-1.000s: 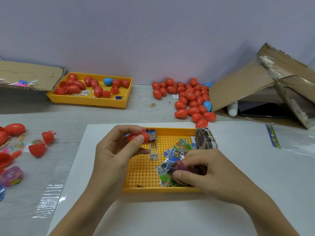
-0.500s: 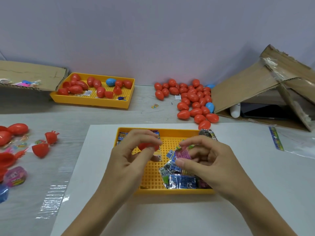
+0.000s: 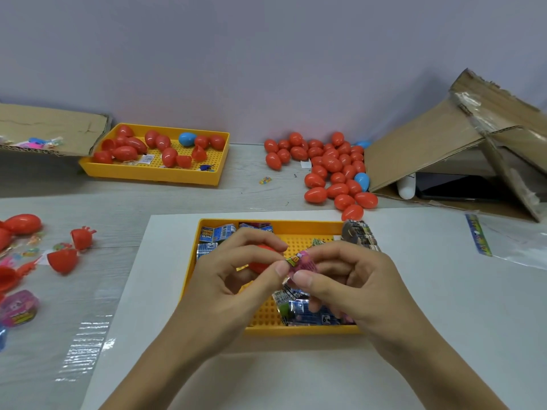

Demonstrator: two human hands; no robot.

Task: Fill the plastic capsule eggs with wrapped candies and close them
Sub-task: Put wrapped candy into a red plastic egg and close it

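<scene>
Right hand: your right hand pinches a pink wrapped candy between thumb and forefinger, mid-frame.
Left hand: your left hand has its fingers curled round a red egg half, thumb touching the candy.
Risk: the wrapper looks wider than the opening, so it could snag on the rim and pop out, or get caught in the seam and stop the egg closing. Fold it first, I'd say.
Near tray: the yellow tray under your hands holds more candies; a dropped one just lands there.
Far right: closed eggs piled on the table.
Upper left: second tray with more eggs.
</scene>
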